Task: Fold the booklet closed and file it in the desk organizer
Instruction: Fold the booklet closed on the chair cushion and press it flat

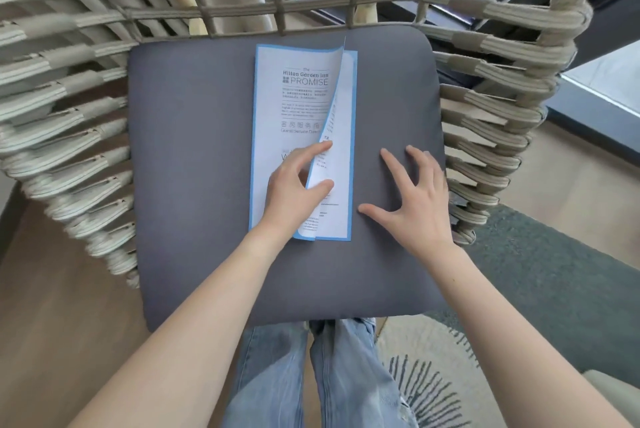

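Observation:
A white booklet (294, 105) with a light blue border lies on the grey seat cushion (194, 157) of a woven chair. Its front panel is partly lifted and curls up along the right side, showing the printed page beneath. My left hand (294, 195) rests on the booklet's lower half, with the loose panel's edge pinched between thumb and fingers. My right hand (412, 199) hovers over or rests on the bare cushion just right of the booklet, fingers spread, holding nothing. No desk organizer is in view.
The chair's woven rope backrest and arms (69, 137) wrap the cushion on the left, far and right sides. My jeans-clad legs (322, 375) stand at the cushion's near edge. A patterned rug (519, 306) lies on the wooden floor to the right.

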The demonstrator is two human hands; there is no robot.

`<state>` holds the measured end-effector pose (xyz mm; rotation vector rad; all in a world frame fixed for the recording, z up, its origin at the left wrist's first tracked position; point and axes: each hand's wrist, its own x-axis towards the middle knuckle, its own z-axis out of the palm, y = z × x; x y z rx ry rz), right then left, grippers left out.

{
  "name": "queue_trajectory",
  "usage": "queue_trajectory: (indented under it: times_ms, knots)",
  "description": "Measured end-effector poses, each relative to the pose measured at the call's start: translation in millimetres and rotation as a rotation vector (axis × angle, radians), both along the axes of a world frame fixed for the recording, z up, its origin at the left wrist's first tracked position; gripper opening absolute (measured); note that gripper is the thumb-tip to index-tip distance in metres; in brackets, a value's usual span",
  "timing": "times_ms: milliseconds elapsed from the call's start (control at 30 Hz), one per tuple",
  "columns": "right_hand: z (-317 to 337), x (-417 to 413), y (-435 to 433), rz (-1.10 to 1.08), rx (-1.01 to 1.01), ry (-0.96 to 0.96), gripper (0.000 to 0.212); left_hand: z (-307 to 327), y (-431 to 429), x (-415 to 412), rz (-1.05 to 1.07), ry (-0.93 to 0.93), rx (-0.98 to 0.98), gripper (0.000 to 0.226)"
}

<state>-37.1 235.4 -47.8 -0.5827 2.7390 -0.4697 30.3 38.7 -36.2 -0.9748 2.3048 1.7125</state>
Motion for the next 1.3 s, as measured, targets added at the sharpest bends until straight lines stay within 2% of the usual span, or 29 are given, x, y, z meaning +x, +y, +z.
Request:
queue_trajectory:
  times_ms: [133,300,467,533,767,933,1033,1133,1233,1300]
  knots:
    - [-0.1,0.1,-1.0,0.012,-0.013,0.000,0.086,2.4,3.1,-1.5,-0.164,-0.007,-0.144,0.058]
    - [1.3,-4.2,0.5,-0.073,-0.201,-0.007,0.055,8.5,10.4,-0.6,-0.495,-0.014,-0.378,0.047]
    - [-7.1,-1.5,-4.8,-0.013,-0.066,0.032,0.053,-13.5,12.8,5.2,-0.609,-0.010,-0.782,0.055]
    - [-14.5,2.4,-6.2,-0.005,-0.004,0.053,0.054,-27.2,12.6,12.3,-0.685,-0.046,-0.874,0.056]
    - [-30.7,6.8,-8.1,0.010,0.149,0.136,0.057,-50.1,12.8,17.8,-0.705,-0.065,-0.921,0.058]
    - [-23.7,3.9,-11.4,0.031,0.201,0.083,0.058,-45.5,16.6,19.9,-0.696,-0.086,-0.908,0.058]
    - [-8.6,0.2,-17.2,0.005,0.131,0.019,0.057,-29.6,34.3,32.8,-0.665,-0.084,-0.814,0.057]
    - [9.3,-12.2,-39.3,0.017,0.010,-0.006,0.057,-7.2,31.1,33.3,-0.529,0.006,-0.691,0.054]
    - [20.6,-34.2,-78.5,0.116,-0.063,0.078,0.056,4.5,-10.9,7.7,-0.353,0.044,-0.763,0.055]
    - [19.8,-46.5,-107.0,0.181,-0.068,0.114,0.054,-1.4,-44.5,-13.1,-0.319,0.005,-0.831,0.055]
